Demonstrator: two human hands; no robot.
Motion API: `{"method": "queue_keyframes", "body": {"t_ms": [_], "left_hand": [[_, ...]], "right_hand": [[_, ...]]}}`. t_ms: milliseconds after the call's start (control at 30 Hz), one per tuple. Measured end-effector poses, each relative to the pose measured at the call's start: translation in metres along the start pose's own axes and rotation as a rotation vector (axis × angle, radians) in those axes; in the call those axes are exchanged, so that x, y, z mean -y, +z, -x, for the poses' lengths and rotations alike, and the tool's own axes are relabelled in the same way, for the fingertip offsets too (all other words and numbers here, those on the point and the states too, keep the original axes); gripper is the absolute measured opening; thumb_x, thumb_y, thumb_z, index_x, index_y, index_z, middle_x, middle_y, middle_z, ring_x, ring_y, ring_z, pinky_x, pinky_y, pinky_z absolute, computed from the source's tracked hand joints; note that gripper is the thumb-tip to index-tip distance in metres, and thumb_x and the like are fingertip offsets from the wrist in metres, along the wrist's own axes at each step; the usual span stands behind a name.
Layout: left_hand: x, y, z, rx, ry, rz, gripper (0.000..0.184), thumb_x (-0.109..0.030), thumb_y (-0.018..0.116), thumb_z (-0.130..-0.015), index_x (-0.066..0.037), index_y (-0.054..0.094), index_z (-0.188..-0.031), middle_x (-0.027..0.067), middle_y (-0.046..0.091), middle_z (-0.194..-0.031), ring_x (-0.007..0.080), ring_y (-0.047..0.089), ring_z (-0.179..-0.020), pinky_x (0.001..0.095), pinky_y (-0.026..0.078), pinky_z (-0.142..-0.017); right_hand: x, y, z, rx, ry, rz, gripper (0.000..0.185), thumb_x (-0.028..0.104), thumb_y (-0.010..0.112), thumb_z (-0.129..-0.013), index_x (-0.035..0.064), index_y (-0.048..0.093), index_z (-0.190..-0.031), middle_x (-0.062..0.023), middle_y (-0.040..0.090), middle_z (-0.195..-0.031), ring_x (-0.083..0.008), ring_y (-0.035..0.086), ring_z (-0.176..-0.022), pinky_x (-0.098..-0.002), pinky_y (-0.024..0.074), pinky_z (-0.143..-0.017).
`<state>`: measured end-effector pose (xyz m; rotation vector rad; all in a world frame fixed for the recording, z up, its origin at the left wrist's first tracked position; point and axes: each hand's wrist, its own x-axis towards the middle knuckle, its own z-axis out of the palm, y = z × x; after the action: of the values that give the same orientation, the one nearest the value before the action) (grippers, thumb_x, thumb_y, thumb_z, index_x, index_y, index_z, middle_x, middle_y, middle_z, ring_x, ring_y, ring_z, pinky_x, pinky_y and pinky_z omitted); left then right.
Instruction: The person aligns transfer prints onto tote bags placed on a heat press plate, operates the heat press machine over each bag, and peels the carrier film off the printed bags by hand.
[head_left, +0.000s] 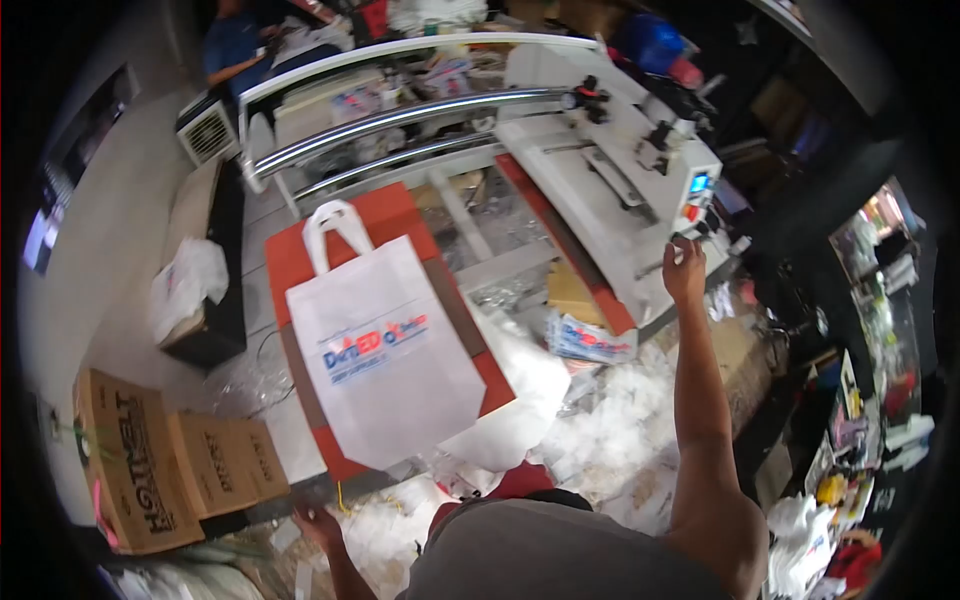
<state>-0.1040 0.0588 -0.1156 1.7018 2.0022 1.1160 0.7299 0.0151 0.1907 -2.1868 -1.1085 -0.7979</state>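
My right hand (684, 268) is stretched out to the front corner of a large heat press (590, 195). Its fingers are extended and partly apart, just below the control panel (695, 200) with its lit blue display and red button; whether they touch a button I cannot tell. Low on the left, my left hand (318, 525) hangs with loose, slightly blurred fingers and nothing in it. A white tote bag (385, 400) with red and blue print lies flat on the press's orange-red pad (290, 260), its handles pointing away from me.
Brown cardboard boxes (135, 465) stand at the left, near a dark bench (225, 290) with a white plastic bag (190, 280). White material (610, 435) covers the floor between me and the press. Printed bags (590, 340) lie under the machine. Another person (235, 50) is at the back left.
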Motion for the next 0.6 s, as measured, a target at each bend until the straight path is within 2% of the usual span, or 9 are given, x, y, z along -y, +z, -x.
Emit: {"method": "queue_keyframes", "body": {"t_ms": [67, 133, 200, 233, 300, 367, 433, 500, 600], "left_hand": [[0.028, -0.011, 0.038, 0.113, 0.018, -0.248, 0.021, -0.002, 0.056, -0.086, 0.000, 0.060, -0.107, 0.0217, 0.062, -0.102, 0.0400, 0.061, -0.087, 0.0481, 0.048, -0.073], [0.000, -0.030, 0.070, 0.331, -0.218, -0.282, 0.020, -0.004, 0.057, -0.086, -0.001, 0.063, -0.105, 0.0189, 0.066, -0.100, 0.0363, 0.064, -0.090, 0.0453, 0.051, -0.076], [0.067, -0.031, 0.103, 0.536, 0.028, -0.277, 0.017, -0.011, 0.061, -0.087, -0.002, 0.066, -0.101, 0.0163, 0.070, -0.097, 0.0329, 0.067, -0.093, 0.0408, 0.054, -0.081], [0.047, -0.040, 0.113, 0.590, -0.278, -0.149, 0.018, -0.016, 0.064, -0.086, -0.003, 0.068, -0.097, 0.0157, 0.071, -0.095, 0.0313, 0.069, -0.093, 0.0391, 0.054, -0.085], [0.060, -0.046, 0.130, 0.770, -0.310, -0.233, 0.024, -0.023, 0.064, -0.087, -0.003, 0.068, -0.100, 0.0156, 0.072, -0.096, 0.0317, 0.069, -0.092, 0.0396, 0.054, -0.085], [0.080, -0.042, 0.148, 0.808, -0.284, -0.273, 0.025, -0.028, 0.063, -0.087, -0.006, 0.070, -0.096, 0.0148, 0.072, -0.094, 0.0315, 0.069, -0.092, 0.0403, 0.055, -0.084], [0.106, -0.030, 0.147, 1.104, 0.043, -0.576, 0.026, -0.031, 0.060, -0.086, -0.007, 0.070, -0.089, 0.0161, 0.071, -0.090, 0.0318, 0.069, -0.089, 0.0411, 0.055, -0.081], [0.086, -0.039, 0.147, 0.956, -0.315, -0.385, 0.027, -0.032, 0.059, -0.084, -0.007, 0.069, -0.084, 0.0187, 0.068, -0.087, 0.0321, 0.069, -0.085, 0.0425, 0.055, -0.077], [0.060, -0.047, 0.137, 0.936, -0.453, -0.329, 0.026, -0.033, 0.061, -0.084, -0.008, 0.071, -0.087, 0.0149, 0.072, -0.090, 0.0293, 0.071, -0.091, 0.0394, 0.056, -0.082]], "right_hand": [[-0.031, 0.011, -0.018, -0.115, -0.104, 0.094, 0.021, 0.021, 0.064, -0.088, 0.0006, 0.065, -0.095, -0.0181, 0.066, -0.091, -0.0388, 0.061, -0.092, -0.0506, 0.0458, -0.086], [-0.059, 0.025, -0.026, -0.020, -0.159, 0.191, 0.021, 0.021, 0.063, -0.088, 0.0008, 0.063, -0.093, -0.0188, 0.066, -0.090, -0.0399, 0.061, -0.090, -0.0511, 0.0470, -0.083], [-0.072, 0.040, -0.035, 0.062, -0.269, 0.272, 0.020, 0.022, 0.063, -0.088, 0.0025, 0.059, -0.085, -0.0202, 0.065, -0.086, -0.0413, 0.062, -0.080, -0.0523, 0.0483, -0.079], [-0.088, 0.056, -0.033, 0.031, -0.282, 0.372, 0.019, 0.021, 0.060, -0.089, 0.0037, 0.058, -0.081, -0.0184, 0.064, -0.081, -0.0400, 0.061, -0.073, -0.0525, 0.0473, -0.075], [-0.096, 0.058, -0.042, 0.226, -0.296, 0.423, 0.022, 0.020, 0.049, -0.094, 0.0056, 0.060, -0.081, -0.0147, 0.063, -0.077, -0.0374, 0.062, -0.072, -0.0508, 0.0448, -0.069], [-0.125, 0.078, -0.043, 0.235, -0.378, 0.414, 0.021, 0.020, 0.050, -0.094, 0.0063, 0.060, -0.082, -0.0154, 0.064, -0.083, -0.0358, 0.062, -0.076, -0.0483, 0.0441, -0.070], [-0.142, 0.091, -0.040, -0.050, -0.678, 0.537, 0.017, 0.019, 0.052, -0.092, 0.0073, 0.060, -0.082, -0.0109, 0.062, -0.080, -0.0328, 0.062, -0.072, -0.0488, 0.0428, -0.069], [-0.104, 0.069, -0.036, 0.169, -0.459, 0.429, 0.015, 0.016, 0.055, -0.092, 0.0067, 0.062, -0.083, -0.0159, 0.062, -0.073, -0.0357, 0.062, -0.076, -0.0472, 0.0465, -0.069], [-0.051, 0.044, -0.020, 0.218, -0.218, 0.280, 0.021, 0.019, 0.054, -0.093, 0.0036, 0.062, -0.081, -0.0208, 0.065, -0.079, -0.0413, 0.063, -0.081, -0.0515, 0.0473, -0.072]]}}
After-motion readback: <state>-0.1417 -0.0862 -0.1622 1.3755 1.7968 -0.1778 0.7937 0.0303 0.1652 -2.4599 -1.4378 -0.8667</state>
